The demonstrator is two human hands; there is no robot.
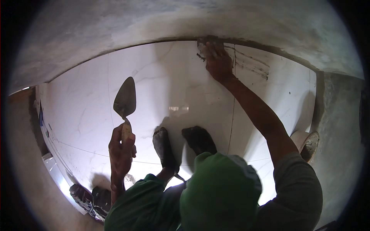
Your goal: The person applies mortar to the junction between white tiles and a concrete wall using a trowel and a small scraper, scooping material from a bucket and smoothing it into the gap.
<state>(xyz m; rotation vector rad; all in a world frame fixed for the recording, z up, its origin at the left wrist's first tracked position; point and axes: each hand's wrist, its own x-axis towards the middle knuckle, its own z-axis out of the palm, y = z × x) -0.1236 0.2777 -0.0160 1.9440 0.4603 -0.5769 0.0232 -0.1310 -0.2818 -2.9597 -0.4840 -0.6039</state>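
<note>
My left hand [121,143] is closed around the wooden handle [126,130] of a trowel, whose pointed metal blade [124,96] is raised, tip toward the wall. My right hand [219,65] reaches to the foot of the grey wall [162,21], fingers pressed on a greyish flat item [202,46] that I cannot make out, partly hidden under them. Dark smears [250,61] streak the white marbled tiles [84,100] beside that hand. My feet in dark coverings [162,142] rest on the tiles, with green clothing below.
A dusty cylindrical container [308,145] stands by the grey side wall [339,115] on the right. Dark shoes [101,200] sit at the lower left, near the tile edge and a rough strip of floor [38,173]. The wall curves across the top, meeting the tiles.
</note>
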